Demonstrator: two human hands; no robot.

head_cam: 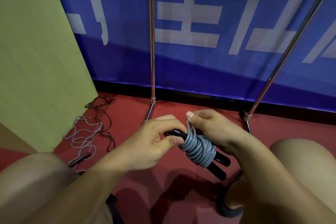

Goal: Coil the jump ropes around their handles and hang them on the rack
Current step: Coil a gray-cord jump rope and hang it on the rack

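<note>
Centrally, left hand [154, 140] grips handles [221, 166]; right hand [209, 129] pinches grey rope [199, 148] loop; rack [152, 42] close behind.

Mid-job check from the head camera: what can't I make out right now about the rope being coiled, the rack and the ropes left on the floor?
- Rack: top bar cut off by the upper edge; no hanging spot visible.
- Grey rope: free end hidden in the right hand.
- Black handles: far ends covered by the left hand and the coil.
- Loose ropes on the floor: tangled, partly behind the knee; count unclear.
</note>
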